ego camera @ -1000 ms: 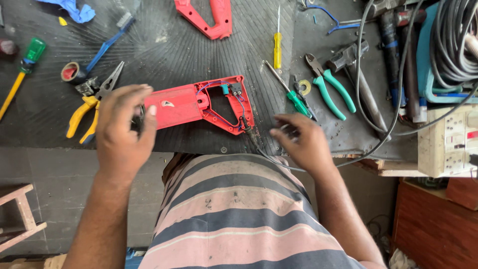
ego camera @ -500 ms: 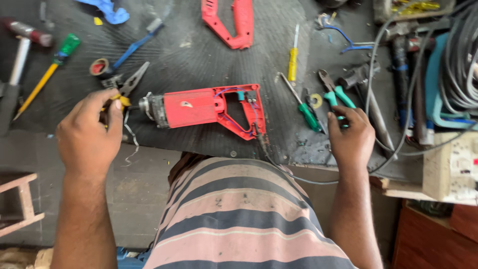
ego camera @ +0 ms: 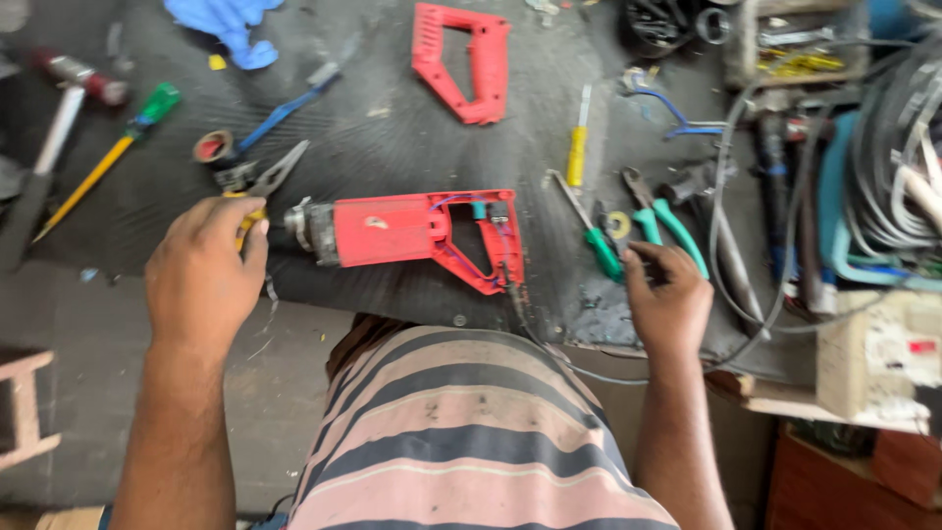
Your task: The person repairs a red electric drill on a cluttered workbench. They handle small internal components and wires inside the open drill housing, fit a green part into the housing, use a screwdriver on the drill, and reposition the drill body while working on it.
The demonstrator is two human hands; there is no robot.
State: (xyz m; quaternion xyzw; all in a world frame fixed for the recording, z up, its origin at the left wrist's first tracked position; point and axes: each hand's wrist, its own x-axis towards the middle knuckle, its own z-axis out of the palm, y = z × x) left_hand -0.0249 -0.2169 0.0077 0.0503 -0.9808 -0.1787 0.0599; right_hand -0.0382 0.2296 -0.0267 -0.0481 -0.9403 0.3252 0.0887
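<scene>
A red power tool body (ego camera: 392,231) lies open on the dark mat (ego camera: 392,128), with wires showing inside its handle. Its detached red cover half (ego camera: 471,64) rests farther back. My left hand (ego camera: 206,270) sits left of the tool's metal nose, fingers curled on the yellow handle of a pair of pliers (ego camera: 257,191). My right hand (ego camera: 669,294) is to the tool's right, fingers closed over the handle ends of the green-handled pliers (ego camera: 659,218). A green-handled screwdriver (ego camera: 595,240) lies just beside that hand.
A yellow screwdriver (ego camera: 576,152), blue-handled tool (ego camera: 285,108), tape roll (ego camera: 211,147), hammer (ego camera: 54,118) and blue glove (ego camera: 231,25) lie on the mat. Coiled cables (ego camera: 883,177) and a white box (ego camera: 878,358) crowd the right. A wooden stool (ego camera: 25,412) stands lower left.
My left hand left the red tool and moved left onto the yellow pliers. My right hand moved right from the tool's handle to the green pliers.
</scene>
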